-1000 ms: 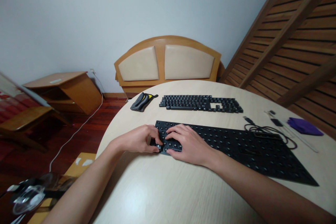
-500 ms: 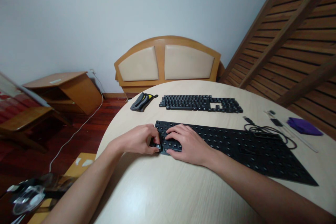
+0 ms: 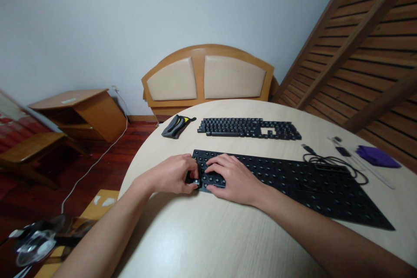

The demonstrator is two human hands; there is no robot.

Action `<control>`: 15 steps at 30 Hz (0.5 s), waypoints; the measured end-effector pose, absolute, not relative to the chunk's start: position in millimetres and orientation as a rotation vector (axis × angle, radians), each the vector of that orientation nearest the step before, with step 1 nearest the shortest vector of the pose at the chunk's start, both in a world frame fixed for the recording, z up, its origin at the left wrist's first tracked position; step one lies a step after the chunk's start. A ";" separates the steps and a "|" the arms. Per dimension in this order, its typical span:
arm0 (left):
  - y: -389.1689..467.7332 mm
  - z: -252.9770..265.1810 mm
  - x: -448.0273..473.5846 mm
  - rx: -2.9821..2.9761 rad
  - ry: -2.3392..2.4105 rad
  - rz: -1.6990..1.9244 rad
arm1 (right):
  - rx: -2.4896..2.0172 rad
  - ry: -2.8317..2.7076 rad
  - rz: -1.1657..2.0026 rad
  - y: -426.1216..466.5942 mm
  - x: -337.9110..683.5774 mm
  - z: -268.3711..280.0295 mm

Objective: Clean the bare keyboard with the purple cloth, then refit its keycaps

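Note:
A black keyboard base point(image 3: 276, 171) with its keycaps off and small key posts showing lies slantwise across the near half of the table. My left hand point(image 3: 179, 173) is at its left end, thumb and index finger closed in a pinch around a small dark keycap point(image 3: 196, 181). The fingers partly hide it, so I cannot tell whether it is seated. Close beside it, my right hand point(image 3: 233, 180) rests on the base with fingers apart and thumb along the near edge. Behind the base, a block of loose black keycaps point(image 3: 228, 127) is laid out in keyboard order with a gap toward its right.
On the round table point(image 3: 202, 234), a grey and yellow folded item point(image 3: 177, 127) lies at the far left. To the right are a coiled black cable point(image 3: 325, 160), a purple cloth point(image 3: 378, 156) and a thin white cord. A wooden headboard point(image 3: 200, 63) stands behind.
Almost nothing differs. The left fingers have shifted very slightly around the keycap; my right hand stays in place on the base.

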State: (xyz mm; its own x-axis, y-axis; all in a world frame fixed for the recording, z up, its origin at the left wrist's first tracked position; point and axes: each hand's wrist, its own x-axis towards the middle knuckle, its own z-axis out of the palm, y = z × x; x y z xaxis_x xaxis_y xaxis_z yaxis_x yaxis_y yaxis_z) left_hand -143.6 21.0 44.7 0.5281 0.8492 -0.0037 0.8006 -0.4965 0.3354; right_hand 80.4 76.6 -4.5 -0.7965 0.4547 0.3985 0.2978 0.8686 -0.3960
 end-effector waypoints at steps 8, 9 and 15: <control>21.3 43.5 -145.1 2.465 1.351 0.232 | -0.548 -2.560 0.439 76.8 80.4 -3.9; 21.5 43.2 -145.3 2.462 1.350 0.232 | -0.551 -2.563 0.439 76.8 80.5 -3.8; 21.8 41.9 -147.0 2.458 1.345 0.230 | -0.569 -2.561 0.447 76.7 80.5 -3.7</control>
